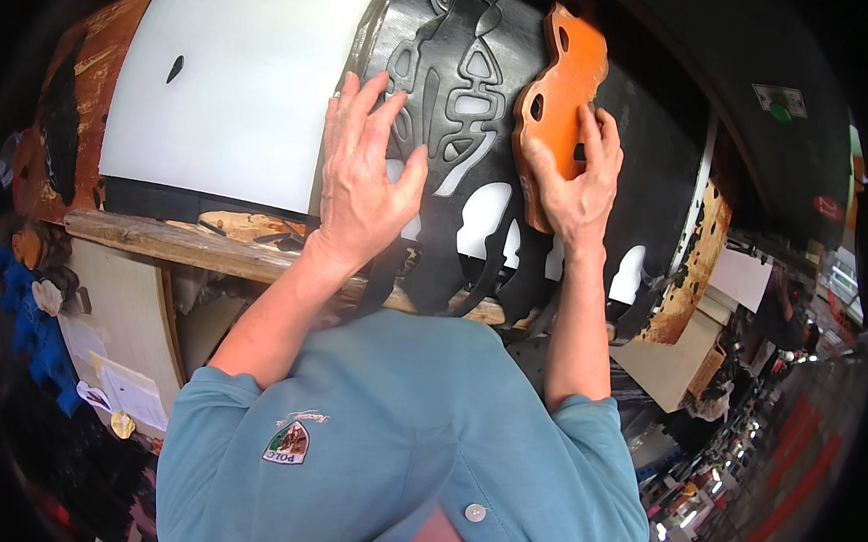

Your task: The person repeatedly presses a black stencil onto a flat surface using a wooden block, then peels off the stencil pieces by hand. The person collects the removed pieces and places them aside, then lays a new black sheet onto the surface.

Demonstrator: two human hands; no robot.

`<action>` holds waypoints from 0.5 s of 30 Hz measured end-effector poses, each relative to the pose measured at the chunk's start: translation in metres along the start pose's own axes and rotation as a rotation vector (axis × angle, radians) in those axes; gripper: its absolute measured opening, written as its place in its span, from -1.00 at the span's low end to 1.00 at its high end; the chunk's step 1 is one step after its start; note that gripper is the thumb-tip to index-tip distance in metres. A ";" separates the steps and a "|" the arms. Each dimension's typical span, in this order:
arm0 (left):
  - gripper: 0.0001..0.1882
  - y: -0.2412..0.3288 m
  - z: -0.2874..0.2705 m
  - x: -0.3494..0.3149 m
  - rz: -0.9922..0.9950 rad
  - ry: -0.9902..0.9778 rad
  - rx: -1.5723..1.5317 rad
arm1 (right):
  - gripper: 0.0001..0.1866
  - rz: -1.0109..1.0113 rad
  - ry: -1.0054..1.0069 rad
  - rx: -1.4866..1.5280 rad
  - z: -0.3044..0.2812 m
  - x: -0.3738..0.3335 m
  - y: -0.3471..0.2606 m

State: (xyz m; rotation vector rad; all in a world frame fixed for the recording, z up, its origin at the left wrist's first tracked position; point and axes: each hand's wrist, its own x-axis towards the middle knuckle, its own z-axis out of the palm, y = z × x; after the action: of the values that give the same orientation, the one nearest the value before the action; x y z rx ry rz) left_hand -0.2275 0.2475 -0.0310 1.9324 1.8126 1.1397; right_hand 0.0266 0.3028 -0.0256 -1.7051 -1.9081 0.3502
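A black sheet, perhaps leather or rubber, lies over the work surface, cut through with many curved holes and outlines. On its left part rests my left hand, fingers spread, holding nothing. My right hand grips an orange cutting die, a thick wavy-edged block with several oval holes. The thumb presses its left side and the fingers its right. The die stands on the black sheet; its lower edge is out of sight. Ragged black strips hang at the sheet's near edge.
A white board with a small black scrap lies left of the sheet. A wooden edge runs along the near side, with dark offcuts behind it. A dark machine body with a green button rises at the right.
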 end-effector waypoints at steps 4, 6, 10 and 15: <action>-0.43 0.000 0.001 -0.002 0.006 -0.011 -0.013 | -0.57 0.093 0.135 0.292 0.010 0.012 0.019; -0.46 -0.002 0.002 -0.004 -0.001 -0.001 -0.027 | -0.76 0.099 0.252 0.435 0.018 0.016 0.029; -0.59 -0.005 -0.001 -0.003 0.002 0.038 -0.129 | -0.80 0.164 0.304 0.546 0.016 0.020 0.047; -0.67 0.008 -0.029 -0.026 0.056 0.032 -0.162 | -0.83 0.263 0.269 0.602 -0.019 -0.017 0.045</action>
State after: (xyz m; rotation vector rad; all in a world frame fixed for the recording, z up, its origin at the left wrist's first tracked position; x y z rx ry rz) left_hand -0.2396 0.2130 -0.0156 1.8933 1.6353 1.2990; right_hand 0.0749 0.2900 -0.0381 -1.4906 -1.2199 0.6791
